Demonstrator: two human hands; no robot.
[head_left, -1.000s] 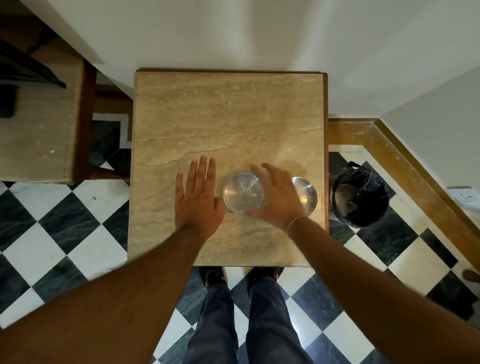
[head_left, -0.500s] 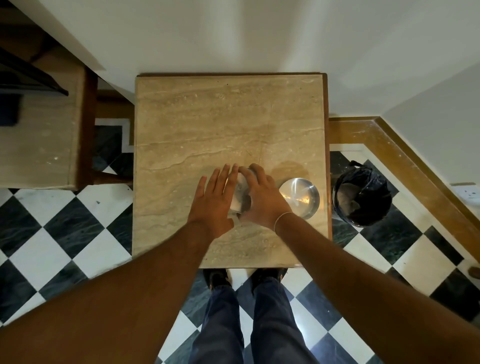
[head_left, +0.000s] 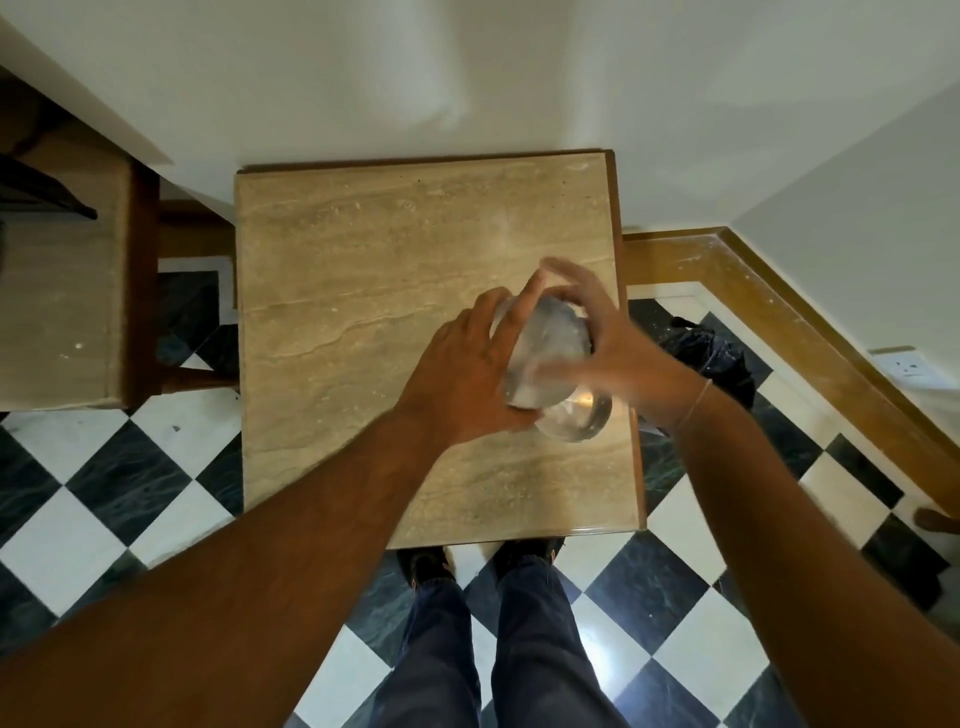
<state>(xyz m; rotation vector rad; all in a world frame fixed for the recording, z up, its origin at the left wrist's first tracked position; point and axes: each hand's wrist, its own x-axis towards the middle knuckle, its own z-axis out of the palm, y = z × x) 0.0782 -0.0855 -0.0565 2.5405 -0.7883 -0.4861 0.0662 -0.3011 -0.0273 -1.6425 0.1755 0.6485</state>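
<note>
Left hand (head_left: 462, 374) and right hand (head_left: 618, 353) both curl round top bowl (head_left: 550, 353). Hold it level, centre over bowl 2 (head_left: 576, 423) by table (head_left: 363, 260) edge.

A beige stone tabletop (head_left: 363, 312) stands against a white wall (head_left: 467, 78) on a floor (head_left: 104, 493) of black and white diamond tiles, edged by wooden skirting (head_left: 753, 291). A second stone-topped table (head_left: 57, 291) sits to its left. A black-bagged bin (head_left: 722, 364) and a wall socket (head_left: 906, 366) are to its right.
</note>
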